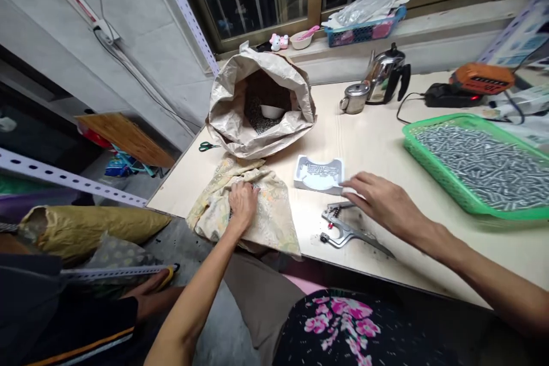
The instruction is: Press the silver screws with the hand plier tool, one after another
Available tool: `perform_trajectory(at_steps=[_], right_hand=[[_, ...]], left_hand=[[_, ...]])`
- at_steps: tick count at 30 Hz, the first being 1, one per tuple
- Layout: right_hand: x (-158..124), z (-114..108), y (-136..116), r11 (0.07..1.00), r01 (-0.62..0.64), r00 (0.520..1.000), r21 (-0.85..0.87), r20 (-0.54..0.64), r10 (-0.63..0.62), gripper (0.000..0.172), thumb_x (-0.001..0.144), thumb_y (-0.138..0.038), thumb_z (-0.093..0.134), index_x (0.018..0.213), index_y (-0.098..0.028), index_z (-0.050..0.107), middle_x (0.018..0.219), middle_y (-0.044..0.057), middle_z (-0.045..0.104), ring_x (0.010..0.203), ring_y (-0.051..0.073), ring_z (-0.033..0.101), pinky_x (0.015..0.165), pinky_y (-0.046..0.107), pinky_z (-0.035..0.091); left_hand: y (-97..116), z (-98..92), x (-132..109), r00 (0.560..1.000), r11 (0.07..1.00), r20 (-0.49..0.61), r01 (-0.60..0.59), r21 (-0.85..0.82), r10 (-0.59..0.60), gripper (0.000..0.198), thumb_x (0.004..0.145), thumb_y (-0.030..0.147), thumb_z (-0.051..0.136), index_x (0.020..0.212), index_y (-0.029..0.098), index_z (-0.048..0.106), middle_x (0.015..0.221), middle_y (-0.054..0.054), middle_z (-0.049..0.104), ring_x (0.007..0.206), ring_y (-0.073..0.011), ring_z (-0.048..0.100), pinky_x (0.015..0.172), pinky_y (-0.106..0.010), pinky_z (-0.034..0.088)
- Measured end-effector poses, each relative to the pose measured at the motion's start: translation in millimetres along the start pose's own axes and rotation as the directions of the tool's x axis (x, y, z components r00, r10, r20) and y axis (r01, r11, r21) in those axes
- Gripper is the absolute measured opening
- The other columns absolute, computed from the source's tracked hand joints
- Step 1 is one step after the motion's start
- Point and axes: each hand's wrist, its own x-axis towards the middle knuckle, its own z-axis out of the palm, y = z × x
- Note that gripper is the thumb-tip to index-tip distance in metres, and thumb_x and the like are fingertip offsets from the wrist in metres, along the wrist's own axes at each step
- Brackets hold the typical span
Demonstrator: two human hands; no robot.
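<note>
My left hand [243,203] reaches down into the folds of a flowered cloth [274,211] at the table's front edge. Its fingers are curled, and small dark pieces show beside them; what they grip is hidden. Over the table, my right hand [384,197] has its fingers stretched out, the tips at the right edge of a small white tray [317,185]. Several short metal pins [321,170] lie in that tray. Below my right hand rests a metal hand tool [343,229] with a spring and pivoting handles, lying loose on the table.
Behind the cloth stands an open paper sack [231,131] holding small metal parts and a white scoop [272,111]. A green basket [454,183] full of metal pins is at right. Also there: green-handled scissors [206,147], a kettle [386,71], an orange battery [482,77]. Another person's foot [152,284] shows lower left.
</note>
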Motion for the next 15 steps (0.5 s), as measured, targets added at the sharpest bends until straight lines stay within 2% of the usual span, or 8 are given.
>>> perform_trajectory(at_steps=[3, 7, 9, 11, 13, 15], right_hand=[[-45, 7, -1, 0.991, -0.119, 0.989, 0.066, 0.100, 0.112, 0.030, 0.100, -0.037, 0.042, 0.106, -0.019, 0.064, 0.097, 0.008, 0.064, 0.083, 0.020, 0.063, 0.072, 0.035, 0.052], [-87, 22, -13, 0.977, -0.166, 0.972, 0.136, 0.192, 0.138, 0.029, 0.096, -0.042, 0.050, 0.113, -0.022, 0.062, 0.101, 0.008, 0.063, 0.087, 0.021, 0.062, 0.073, 0.036, 0.052], [-102, 27, -19, 0.971, -0.194, 0.974, 0.138, 0.142, 0.175, 0.033, 0.095, -0.043, 0.053, 0.121, -0.023, 0.059, 0.107, 0.009, 0.063, 0.094, 0.023, 0.061, 0.078, 0.038, 0.051], [-115, 29, -20, 0.962, -0.252, 0.968, 0.105, 0.026, 0.251, 0.036, 0.096, -0.042, 0.052, 0.126, -0.023, 0.057, 0.112, 0.011, 0.063, 0.100, 0.025, 0.060, 0.084, 0.041, 0.049], [-130, 31, -17, 0.941, -0.335, 0.936, 0.040, -0.097, 0.338, 0.036, 0.097, -0.040, 0.050, 0.127, -0.022, 0.058, 0.112, 0.012, 0.063, 0.103, 0.027, 0.059, 0.086, 0.043, 0.046], [-144, 35, -11, 0.908, -0.418, 0.893, -0.009, -0.187, 0.409, 0.035, 0.097, -0.038, 0.048, 0.126, -0.022, 0.060, 0.109, 0.012, 0.064, 0.103, 0.028, 0.059, 0.085, 0.044, 0.045]], left_hand=[[3, 8.9, 7, 0.998, 0.998, 0.027, -0.053, 0.044, 0.052, 0.024, 0.094, 0.030, 0.053, 0.098, 0.013, 0.069, 0.106, -0.015, 0.066, 0.105, -0.0307, 0.053, 0.084, -0.038, 0.043], [3, 15.0, 16, 0.991, 0.981, 0.007, -0.131, 0.146, 0.132, 0.026, 0.093, 0.023, 0.046, 0.096, 0.013, 0.069, 0.106, -0.017, 0.067, 0.103, -0.0322, 0.055, 0.082, -0.040, 0.043], [1, 15.9, 22, 0.987, 0.972, 0.014, -0.161, 0.174, 0.161, 0.029, 0.092, 0.019, 0.042, 0.093, 0.012, 0.069, 0.104, -0.018, 0.067, 0.101, -0.0328, 0.057, 0.080, -0.041, 0.043], [0, 15.1, 25, 0.982, 0.969, 0.013, -0.189, 0.157, 0.189, 0.029, 0.090, 0.017, 0.041, 0.090, 0.012, 0.069, 0.101, -0.019, 0.068, 0.098, -0.0325, 0.059, 0.079, -0.040, 0.043], [0, 12.2, 24, 0.976, 0.973, -0.034, -0.213, 0.091, 0.216, 0.027, 0.089, 0.019, 0.043, 0.087, 0.014, 0.069, 0.097, -0.017, 0.068, 0.096, -0.0316, 0.059, 0.080, -0.039, 0.044], [4, 6.6, 18, 0.965, 0.969, -0.111, -0.245, -0.043, 0.239, 0.024, 0.088, 0.023, 0.045, 0.085, 0.016, 0.067, 0.093, -0.015, 0.068, 0.094, -0.0297, 0.060, 0.081, -0.038, 0.044]])
